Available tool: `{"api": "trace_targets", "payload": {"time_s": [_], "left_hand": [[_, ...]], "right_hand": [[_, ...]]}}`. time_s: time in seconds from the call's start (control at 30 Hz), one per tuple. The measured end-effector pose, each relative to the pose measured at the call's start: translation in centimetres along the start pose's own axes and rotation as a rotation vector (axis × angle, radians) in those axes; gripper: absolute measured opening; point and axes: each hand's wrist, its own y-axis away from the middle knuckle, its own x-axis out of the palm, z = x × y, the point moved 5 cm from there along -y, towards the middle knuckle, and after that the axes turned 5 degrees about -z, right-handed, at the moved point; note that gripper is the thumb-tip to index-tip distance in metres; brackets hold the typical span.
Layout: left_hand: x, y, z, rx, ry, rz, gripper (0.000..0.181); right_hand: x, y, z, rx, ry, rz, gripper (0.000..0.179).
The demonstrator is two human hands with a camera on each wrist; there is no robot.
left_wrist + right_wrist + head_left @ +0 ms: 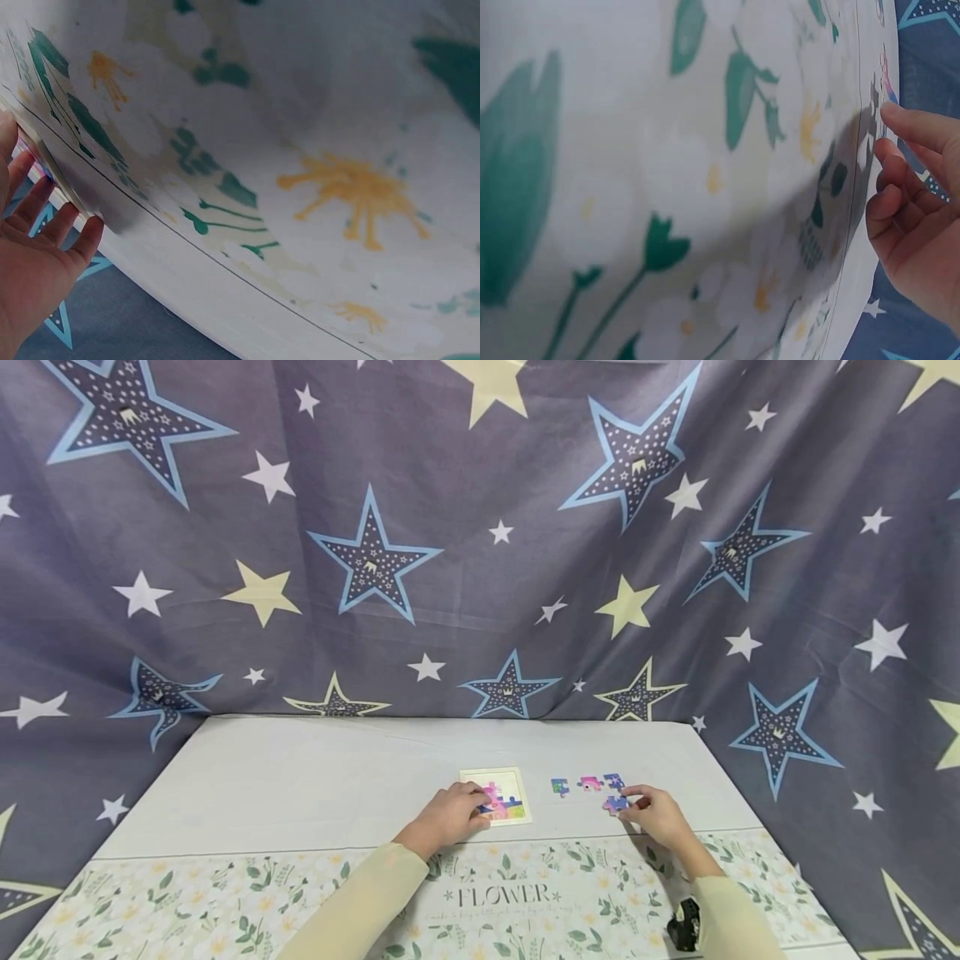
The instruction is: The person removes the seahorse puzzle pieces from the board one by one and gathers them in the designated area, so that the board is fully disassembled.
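Observation:
A small square puzzle tray (528, 795) with a pale frame lies on the table, partly filled with pink, blue and green pieces. My left hand (452, 814) holds its left side, fingers reaching over the frame. In the left wrist view the fingertips of the left hand (45, 232) meet the tray's thin edge (56, 169). To the right, my right hand (658, 817) pinches a blue and pink puzzle piece (615, 804) between thumb and fingers. In the right wrist view, the right hand (922, 202) has its thumb against a small coloured piece, mostly hidden edge-on.
Between tray and right hand lie a green and blue piece (559, 787), a pink piece with an eye (590, 784) and a dark blue piece (613, 781). The white table (300, 793) has a floral cloth band (510, 893) in front. A starry curtain (450, 643) hangs behind.

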Motion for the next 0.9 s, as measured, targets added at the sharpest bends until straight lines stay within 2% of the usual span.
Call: {"api": "trace_targets", "payload": {"time_s": [0.23,0.63,0.9], "left_hand": [[0.1,-0.1,0.1,-0.002,-0.002,0.000,0.043],[0.0,-0.1,0.1,0.003,-0.002,-0.003,0.043],[0.0,0.0,0.0,0.000,0.008,0.004,0.042]], "right_hand": [[-0.5,-0.3,-0.9,0.021,-0.028,0.007,0.039],[-0.6,-0.4,-2.2,0.127,-0.088,0.040,0.041],[-0.4,-0.5,-2.6,0.149,-0.107,0.036,0.043]]}}
